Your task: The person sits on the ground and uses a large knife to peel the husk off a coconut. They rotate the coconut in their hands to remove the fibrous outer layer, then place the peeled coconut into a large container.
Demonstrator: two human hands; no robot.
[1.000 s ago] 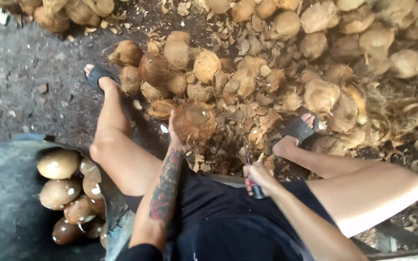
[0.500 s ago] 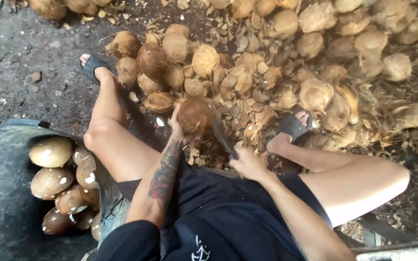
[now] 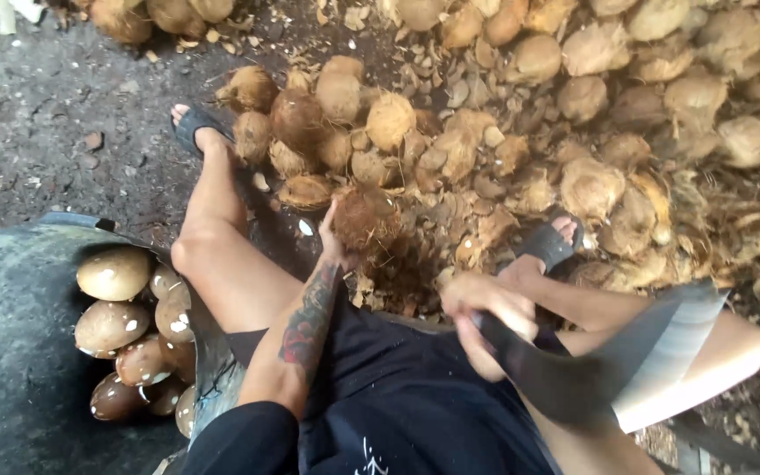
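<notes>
My left hand (image 3: 334, 244) grips a brown, fibrous coconut (image 3: 365, 220) and holds it upright over a heap of husk scraps between my legs. My right hand (image 3: 485, 317) is closed around the handle of a broad, dark-bladed knife (image 3: 626, 361). The blade is blurred and raised off to the right, above my right thigh, apart from the coconut. My left forearm carries a tattoo.
A dark round tub (image 3: 19, 352) at my left holds several peeled, smooth coconuts (image 3: 114, 273). A large pile of unpeeled coconuts (image 3: 591, 97) and husk pieces fills the ground ahead and to the right. Both feet wear dark sandals. Bare dark ground (image 3: 54, 132) lies at upper left.
The knife has swung away from the coconut, back and to the right over my thigh. My left hand still holds the coconut in about the same place.
</notes>
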